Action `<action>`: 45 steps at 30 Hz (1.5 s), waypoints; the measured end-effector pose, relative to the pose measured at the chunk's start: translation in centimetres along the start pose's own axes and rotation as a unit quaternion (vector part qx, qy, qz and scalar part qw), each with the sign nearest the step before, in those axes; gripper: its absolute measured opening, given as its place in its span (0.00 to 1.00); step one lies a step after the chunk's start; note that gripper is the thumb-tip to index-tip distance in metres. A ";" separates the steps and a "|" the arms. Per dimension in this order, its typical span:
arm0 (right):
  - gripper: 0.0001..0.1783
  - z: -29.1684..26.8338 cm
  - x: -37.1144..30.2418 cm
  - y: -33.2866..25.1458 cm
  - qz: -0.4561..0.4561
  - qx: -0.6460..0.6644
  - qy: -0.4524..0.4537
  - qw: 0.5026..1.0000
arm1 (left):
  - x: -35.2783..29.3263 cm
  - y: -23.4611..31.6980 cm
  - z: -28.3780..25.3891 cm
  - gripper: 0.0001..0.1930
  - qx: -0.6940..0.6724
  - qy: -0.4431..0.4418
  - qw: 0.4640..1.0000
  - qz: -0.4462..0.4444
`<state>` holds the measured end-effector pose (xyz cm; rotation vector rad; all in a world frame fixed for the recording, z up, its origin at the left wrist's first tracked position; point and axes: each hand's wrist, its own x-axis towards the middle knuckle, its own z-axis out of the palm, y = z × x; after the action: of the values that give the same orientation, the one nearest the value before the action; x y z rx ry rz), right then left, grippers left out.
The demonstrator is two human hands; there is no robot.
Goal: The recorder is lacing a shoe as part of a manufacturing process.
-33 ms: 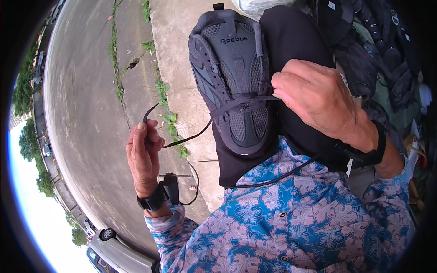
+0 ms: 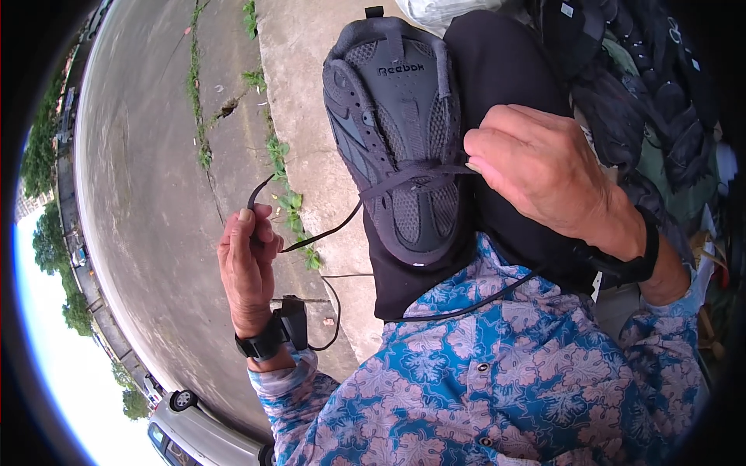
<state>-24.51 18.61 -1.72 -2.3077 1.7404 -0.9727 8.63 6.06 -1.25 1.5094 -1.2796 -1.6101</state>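
Note:
A dark grey sneaker (image 2: 408, 147) rests on my black-trousered lap, its toe pointing toward me. Dark lace crosses low over the tongue, near the toe; several eyelets higher up show no lace. Out to the left of the shoe, my left hand (image 2: 247, 252) is closed on a dark shoelace (image 2: 334, 231). One end of it sticks up past the thumb, and the rest runs slackly back to the shoe. Beside the shoe's right edge, my right hand (image 2: 536, 167) pinches the lace between thumb and fingers, drawn out sideways. Its curled fingers hide that lace's end.
Dark shoes (image 2: 614, 93) lie heaped at the upper right, by a white plastic bag (image 2: 443, 11). Concrete ground (image 2: 155, 155) with weeds (image 2: 291, 206) in its cracks spreads to the left. A thin black cable (image 2: 337, 311) hangs near my left wrist. A silver car (image 2: 202, 431) stands at lower left.
My left hand has shifted very slightly to the right with the lace. My right hand is almost unmoved, and both keep their hold.

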 end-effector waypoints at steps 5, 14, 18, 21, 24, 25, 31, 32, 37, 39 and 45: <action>0.09 0.8 -0.6 -0.3 -0.005 -0.019 -0.022 1.000 | -0.3 -0.9 0.1 0.14 0.021 -0.033 0.999 -0.015; 0.07 0.7 0.1 -0.5 0.033 -0.047 -0.041 0.998 | -0.9 -0.5 1.9 0.15 0.043 -0.052 0.998 0.015; 0.07 0.5 0.6 -0.6 0.039 -0.048 -0.071 0.996 | -1.0 -0.1 2.4 0.15 0.048 -0.069 0.996 0.029; 0.07 0.7 0.9 -0.7 0.047 -0.044 -0.062 0.996 | -0.8 0.0 2.9 0.15 0.037 -0.080 0.996 0.030; 0.06 1.1 1.1 -0.8 0.061 -0.022 -0.049 0.997 | -1.0 0.4 3.6 0.15 0.049 -0.090 0.994 0.043; 0.06 1.2 1.3 -0.8 0.059 -0.021 -0.050 0.997 | -1.0 0.6 3.9 0.15 0.049 -0.088 0.994 0.043; 0.06 1.3 1.3 -0.8 0.039 -0.022 -0.048 0.998 | -1.9 2.0 5.8 0.15 0.049 -0.152 0.985 0.064; 0.07 0.8 1.4 -0.9 0.039 -0.029 -0.058 0.997 | -2.2 2.4 6.1 0.15 0.042 -0.169 0.983 0.055; 0.19 0.2 3.1 -1.9 0.021 0.009 0.010 1.000 | -3.2 3.1 7.4 0.16 0.025 -0.213 0.975 0.061; 0.23 0.8 3.7 -2.1 0.018 0.034 0.014 0.999 | -3.3 3.1 8.0 0.17 0.005 -0.224 0.971 0.078; 0.11 1.8 3.8 -1.9 -0.028 0.036 -0.027 0.999 | -3.2 3.5 8.5 0.20 0.027 -0.261 0.964 0.046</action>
<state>-21.44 15.37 -0.76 -2.3276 1.6004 -0.9553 0.36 9.73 2.31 1.0631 -1.6514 -2.0026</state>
